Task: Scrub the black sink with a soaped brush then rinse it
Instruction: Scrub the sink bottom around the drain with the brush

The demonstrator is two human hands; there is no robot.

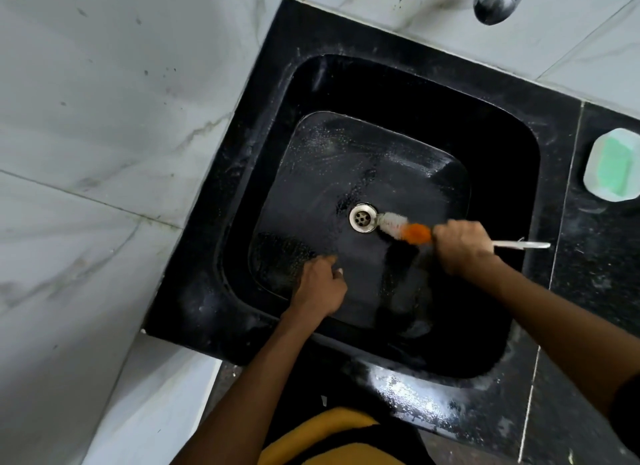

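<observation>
The black sink (277, 84) fills the middle of the head view, its floor wet with soapy streaks around a metal drain (362, 217). My right hand (462, 246) grips the white handle of a brush (405, 229) with white and orange bristles. The bristle tip lies on the sink floor right beside the drain, and the handle end sticks out to the right. My left hand (320, 288) hovers low over the near left part of the sink floor, fingers loosely curled and holding nothing.
A chrome tap (497, 0) juts from the marble wall above the sink's far edge. A green soap bar in a white dish (613, 165) sits on the black counter to the right. White marble tiles close in the left side.
</observation>
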